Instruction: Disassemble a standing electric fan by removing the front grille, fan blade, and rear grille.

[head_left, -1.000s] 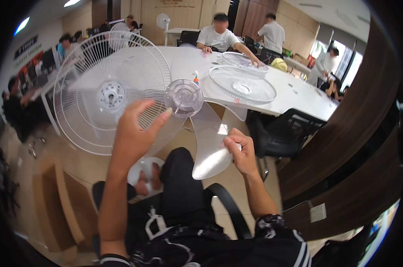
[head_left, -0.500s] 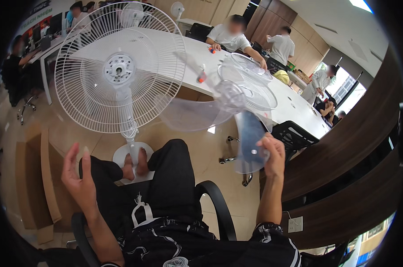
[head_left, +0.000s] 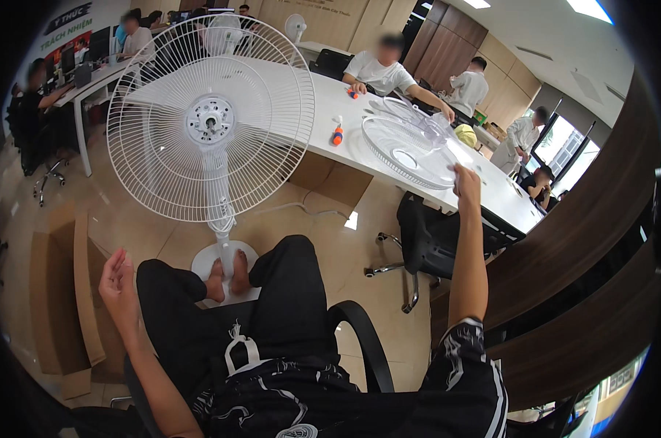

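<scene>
My right hand (head_left: 468, 182) reaches out over the table's near edge, its fingers pinched on the edge of a clear plastic fan blade (head_left: 438, 131); the exact grip is partly hidden. The blade is over a round wire fan grille (head_left: 411, 155) lying on the table. My left hand (head_left: 117, 281) is raised beside my left knee, with its fingers half curled and loosely apart and nothing visible in it. In front of me stands a white pedestal fan (head_left: 215, 157) with its rear grille fitted and the motor hub bare. My feet rest on its round base (head_left: 199, 261).
An open cardboard box (head_left: 59, 306) is on the floor at my left. Orange-and-blue screwdrivers (head_left: 337, 136) lie on the white table (head_left: 329, 95). Across it, a person (head_left: 383, 69) reaches toward the grille. A black office chair (head_left: 425, 237) stands below the table's edge, near a dark curved wooden panel (head_left: 564, 270).
My right hand has carried the fan blade away from in front of me, forward and right to over the table. My left hand's fingers have curled in.
</scene>
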The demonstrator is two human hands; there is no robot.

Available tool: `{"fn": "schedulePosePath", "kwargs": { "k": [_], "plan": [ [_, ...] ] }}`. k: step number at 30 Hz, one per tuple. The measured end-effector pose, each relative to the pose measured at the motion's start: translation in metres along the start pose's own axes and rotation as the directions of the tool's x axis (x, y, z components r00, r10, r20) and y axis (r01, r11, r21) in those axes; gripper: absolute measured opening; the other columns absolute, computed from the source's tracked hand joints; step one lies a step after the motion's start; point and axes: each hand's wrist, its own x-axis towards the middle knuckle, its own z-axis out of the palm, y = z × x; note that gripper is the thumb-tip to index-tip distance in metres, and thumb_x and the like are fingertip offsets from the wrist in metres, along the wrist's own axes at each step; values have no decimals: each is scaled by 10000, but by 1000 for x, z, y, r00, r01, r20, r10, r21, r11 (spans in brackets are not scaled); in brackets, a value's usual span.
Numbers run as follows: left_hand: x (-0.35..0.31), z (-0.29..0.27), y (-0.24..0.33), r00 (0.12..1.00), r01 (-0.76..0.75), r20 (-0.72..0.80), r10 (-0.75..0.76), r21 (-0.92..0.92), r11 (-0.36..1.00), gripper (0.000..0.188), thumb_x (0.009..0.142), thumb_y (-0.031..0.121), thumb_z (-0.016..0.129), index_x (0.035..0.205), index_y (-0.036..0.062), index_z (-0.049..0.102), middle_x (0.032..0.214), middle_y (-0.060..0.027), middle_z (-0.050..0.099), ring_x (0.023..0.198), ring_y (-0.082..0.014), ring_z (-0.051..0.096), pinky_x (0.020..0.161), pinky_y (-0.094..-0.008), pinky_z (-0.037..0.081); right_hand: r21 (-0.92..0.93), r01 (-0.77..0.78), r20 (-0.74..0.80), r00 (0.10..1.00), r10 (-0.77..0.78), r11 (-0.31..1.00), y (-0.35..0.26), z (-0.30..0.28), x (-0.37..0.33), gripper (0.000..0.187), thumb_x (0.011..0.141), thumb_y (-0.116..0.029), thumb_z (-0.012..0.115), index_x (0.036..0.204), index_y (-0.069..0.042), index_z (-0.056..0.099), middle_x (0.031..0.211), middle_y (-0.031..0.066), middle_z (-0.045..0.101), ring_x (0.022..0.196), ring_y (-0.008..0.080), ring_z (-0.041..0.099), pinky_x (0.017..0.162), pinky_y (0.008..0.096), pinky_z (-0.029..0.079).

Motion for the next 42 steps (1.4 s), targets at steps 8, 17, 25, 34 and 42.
{"fn": "schedulePosePath", "kwargs": {
  "k": [8, 17, 25, 34, 42],
  "plan": [
    [12, -19, -29, 996, 84, -35, -79, 202, 976, 386, 970, 198, 602, 1288, -18, 566, 1260, -181, 592, 1170, -209, 564, 1000, -304, 426, -271, -240, -296, 942, 156, 932, 102, 62, 141, 288, 810, -253, 616, 804, 15, 721, 713, 137, 586, 590, 248, 551, 567, 379, 439],
    [17, 15, -62, 988, 136, 26, -149, 287, 948, 426, 962, 226, 616, 1301, -23, 548, 1260, -198, 586, 1170, -216, 565, 1014, -318, 421, -578, -243, -335, 941, 45, 779, 154, 86, 196, 389, 789, -313, 633, 860, 56, 732, 975, 310, 677, 974, 412, 667, 868, 433, 507],
    [10, 20, -127, 972, 155, 133, -194, 256, 954, 411, 953, 136, 619, 1317, -27, 519, 1209, -156, 608, 952, -129, 592, 867, -266, 456, -614, -182, -256, 966, 25, 768, 173, 90, 193, 403, 838, -346, 601, 900, 29, 737, 960, 256, 699, 945, 391, 679, 857, 440, 509],
    [16, 43, -154, 927, 295, 152, -343, 270, 917, 350, 929, 127, 663, 1239, -11, 577, 1006, -80, 651, 825, -121, 641, 684, -220, 515, -910, -99, -38, 987, 157, 404, 225, 67, 222, 570, 784, -472, 685, 971, 66, 696, 1029, 272, 683, 983, 402, 665, 868, 469, 507],
    [34, 52, -136, 925, 347, 106, -366, 160, 924, 368, 917, 102, 673, 1246, -31, 573, 1002, -93, 654, 850, -126, 645, 696, -237, 540, -953, -146, -171, 983, -73, 264, 196, 54, 206, 664, 830, -551, 656, 1159, 24, 615, 1027, 255, 673, 978, 392, 659, 851, 466, 510]
  ]
}}
